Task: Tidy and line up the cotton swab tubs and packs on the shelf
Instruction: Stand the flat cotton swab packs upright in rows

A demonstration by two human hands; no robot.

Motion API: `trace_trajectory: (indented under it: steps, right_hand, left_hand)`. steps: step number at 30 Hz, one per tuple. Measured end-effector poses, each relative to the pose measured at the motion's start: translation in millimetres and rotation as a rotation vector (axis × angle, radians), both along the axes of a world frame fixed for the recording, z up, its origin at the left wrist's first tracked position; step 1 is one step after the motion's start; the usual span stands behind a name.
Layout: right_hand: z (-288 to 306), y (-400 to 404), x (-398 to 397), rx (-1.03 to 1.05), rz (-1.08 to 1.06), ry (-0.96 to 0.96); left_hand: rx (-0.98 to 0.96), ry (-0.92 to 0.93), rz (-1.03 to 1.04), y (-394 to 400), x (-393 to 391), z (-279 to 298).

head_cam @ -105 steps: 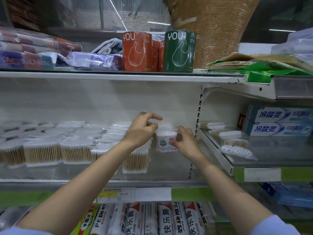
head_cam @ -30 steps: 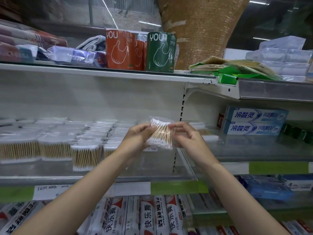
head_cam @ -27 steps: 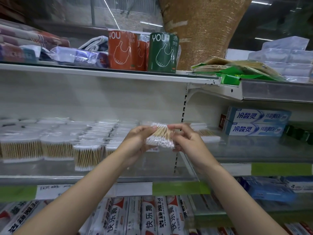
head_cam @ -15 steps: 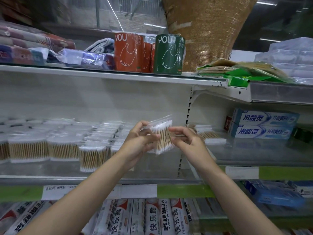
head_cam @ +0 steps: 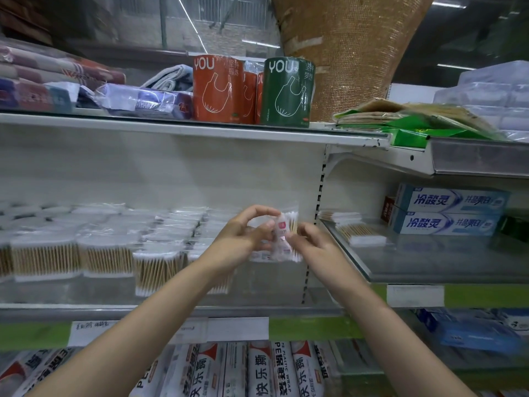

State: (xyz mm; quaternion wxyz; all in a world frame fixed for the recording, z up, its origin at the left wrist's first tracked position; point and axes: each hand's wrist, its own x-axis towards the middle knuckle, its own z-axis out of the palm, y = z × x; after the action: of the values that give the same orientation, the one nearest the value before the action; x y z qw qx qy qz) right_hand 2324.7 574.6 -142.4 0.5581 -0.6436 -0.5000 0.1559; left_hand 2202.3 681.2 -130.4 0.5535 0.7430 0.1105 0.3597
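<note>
A small clear pack of cotton swabs (head_cam: 284,234) with a pink label hangs in the air in front of the middle shelf, held between both hands. My left hand (head_cam: 242,239) pinches its left side with thumb and fingers. My right hand (head_cam: 313,245) pinches its right lower edge. Rows of clear cotton swab tubs (head_cam: 106,253) with wooden sticks fill the glass shelf (head_cam: 171,309) to the left. More swab packs (head_cam: 357,232) lie on the neighbouring shelf to the right.
Toothpaste boxes (head_cam: 449,210) stand at the right on the glass shelf. Orange and green bag rolls (head_cam: 287,93), towels and green packs sit on the top shelf. Plastic wrap boxes (head_cam: 257,371) line the shelf below.
The swab pack has turned in my hands, so its pink label faces me, and both hands have shifted slightly up and right. Earlier, both hands were reaching at a tub on the shelf.
</note>
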Motion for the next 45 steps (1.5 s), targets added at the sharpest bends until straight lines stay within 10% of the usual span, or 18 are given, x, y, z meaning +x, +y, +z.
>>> trace_trajectory:
  steps: [20, 29, 38, 45]
  right_hand:
    - [-4, 32, 15, 0.042, -0.233, -0.034]
    - [-35, 62, 25, -0.102, -0.263, -0.085]
    - [-15, 49, 17, -0.223, -0.344, -0.314]
    - [23, -18, 48, -0.22, -0.494, -0.488]
  left_hand:
    - [0.818, 0.237, 0.431, 31, 14, 14]
    - [1.103, 0.726, 0.469, 38, 17, 2]
    - [1.128, 0.722, 0.482, 29, 28, 5]
    - [0.726, 0.408, 0.203, -11, 69, 2]
